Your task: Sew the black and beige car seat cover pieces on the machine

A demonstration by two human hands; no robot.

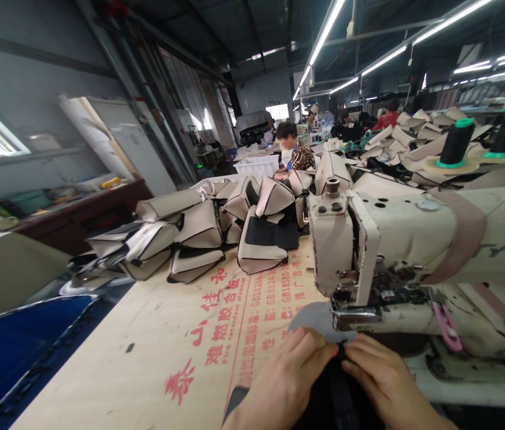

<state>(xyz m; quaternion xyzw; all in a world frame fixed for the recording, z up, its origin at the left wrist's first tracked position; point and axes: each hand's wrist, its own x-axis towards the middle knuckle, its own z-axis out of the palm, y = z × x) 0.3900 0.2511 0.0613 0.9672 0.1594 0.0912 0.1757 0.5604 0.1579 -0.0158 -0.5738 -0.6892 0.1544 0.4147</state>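
Just in front of the sewing machine [396,251], my left hand [295,367] pinches the edge of a black fabric piece [330,400]. On the other side of the same edge, my right hand [380,367] is closed on it too, the fingertips of both close together. A rounded grey panel [310,316] reaches from my fingers up to the machine's sewing head; whether it is joined to the black fabric I cannot tell. Needle and stitching point are hidden by the head and my fingers. The fabric's lower part hangs toward me, between my forearms.
Beige bag-like pieces with black edging [199,224] are heaped across the plywood table [145,352]. A blue-lined bin [24,358] stands at left. Black thread cones [456,143] rise behind the machine. A pink clip [446,325] hangs on its arm. A co-worker [301,155] sits further back.
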